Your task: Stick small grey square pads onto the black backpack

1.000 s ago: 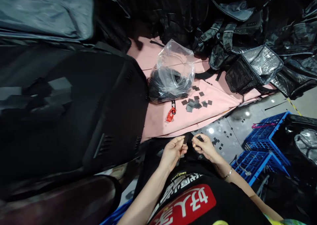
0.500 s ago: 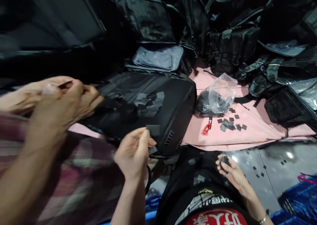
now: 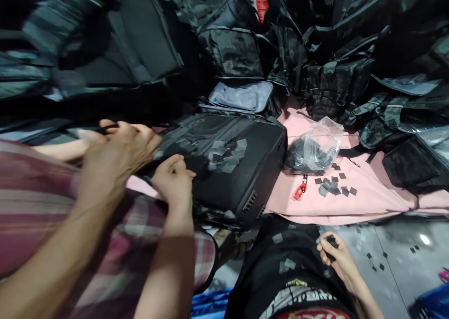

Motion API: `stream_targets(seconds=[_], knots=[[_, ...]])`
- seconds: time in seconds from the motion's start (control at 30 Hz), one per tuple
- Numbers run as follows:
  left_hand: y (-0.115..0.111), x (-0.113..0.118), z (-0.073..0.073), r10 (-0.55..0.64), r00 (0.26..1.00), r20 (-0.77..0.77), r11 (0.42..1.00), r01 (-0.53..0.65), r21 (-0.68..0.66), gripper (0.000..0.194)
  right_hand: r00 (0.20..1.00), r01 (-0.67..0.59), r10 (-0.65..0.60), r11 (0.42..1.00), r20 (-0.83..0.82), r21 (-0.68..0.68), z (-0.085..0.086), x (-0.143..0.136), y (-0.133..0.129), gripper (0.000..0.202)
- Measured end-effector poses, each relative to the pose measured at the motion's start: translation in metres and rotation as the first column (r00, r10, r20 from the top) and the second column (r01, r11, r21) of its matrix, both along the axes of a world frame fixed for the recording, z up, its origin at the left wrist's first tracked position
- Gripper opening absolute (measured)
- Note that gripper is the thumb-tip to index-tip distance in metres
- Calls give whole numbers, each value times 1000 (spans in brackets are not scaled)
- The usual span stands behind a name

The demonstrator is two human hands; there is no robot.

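Holding small dark pieces in closed fingers of the right hand. Curling also the left hand, near black bag and co-worker's hand; if gripping anything, impossible to tell. Farther, on pink surface, scattered beside clear plastic, more squares.

Blurred white characters on black garment, cut-off white lettering on red patch, none legible

The left hand sits at eight o'clock from centre, fingers curled, its exact grip unclear; the left forearm points towards twelve. At four o'clock, the right hand has a closed grip, fingers bent, the right forearm slanting towards eleven.
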State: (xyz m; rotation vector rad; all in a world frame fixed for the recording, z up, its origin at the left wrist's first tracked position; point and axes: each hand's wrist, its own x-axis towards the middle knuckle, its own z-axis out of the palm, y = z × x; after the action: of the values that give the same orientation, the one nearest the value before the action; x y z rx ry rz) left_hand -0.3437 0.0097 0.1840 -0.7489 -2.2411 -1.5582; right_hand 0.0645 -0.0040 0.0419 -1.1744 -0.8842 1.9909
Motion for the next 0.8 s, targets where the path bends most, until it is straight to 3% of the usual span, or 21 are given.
stream_targets(seconds=[0.13,0.17,0.2,0.23,0.27,0.3,0.33,0.37,0.43,0.53,0.63,0.7,0.8], knots=[[-24,106,-12,-262,961,85,951,242,192,27,992,104,-106,994,64,31,11,-8,5,42],[-29,134,-18,-396,910,125,912,374,165,26,990,113,-115,993,79,25,14,-10,7,42],[-34,159,-25,-580,788,205,813,574,96,24,992,95,-96,995,83,9,16,-10,10,42],[-37,182,-34,-735,595,325,638,769,33,25,994,73,-72,997,78,-11,17,-10,12,43],[-39,201,-44,-792,431,433,480,877,4,28,996,49,-47,998,71,-25,18,-10,13,43],[-40,218,-55,-797,310,517,365,931,5,31,998,30,-28,999,64,-34,19,-9,13,42],[-39,231,-66,-783,226,580,287,958,14,34,998,20,-18,999,57,-37,20,-8,12,42],[-38,241,-76,-765,186,616,253,967,22,34,999,16,-14,999,52,-36,21,-6,10,42],[-34,253,-92,-751,157,642,230,973,32,25,999,11,-10,1000,32,-30,25,-3,6,42],[-29,258,-105,-718,100,689,236,966,106,13,1000,2,-2,999,-7,-38,33,2,2,47],[-27,258,-108,-638,16,770,287,933,219,23,1000,24,-24,999,-15,-30,41,7,3,47],[-27,260,-108,-611,4,791,313,920,237,26,999,48,-48,999,7,3,42,10,3,43],[-27,264,-107,-585,-20,811,294,927,234,31,996,53,-55,998,71,33,37,13,4,41]])
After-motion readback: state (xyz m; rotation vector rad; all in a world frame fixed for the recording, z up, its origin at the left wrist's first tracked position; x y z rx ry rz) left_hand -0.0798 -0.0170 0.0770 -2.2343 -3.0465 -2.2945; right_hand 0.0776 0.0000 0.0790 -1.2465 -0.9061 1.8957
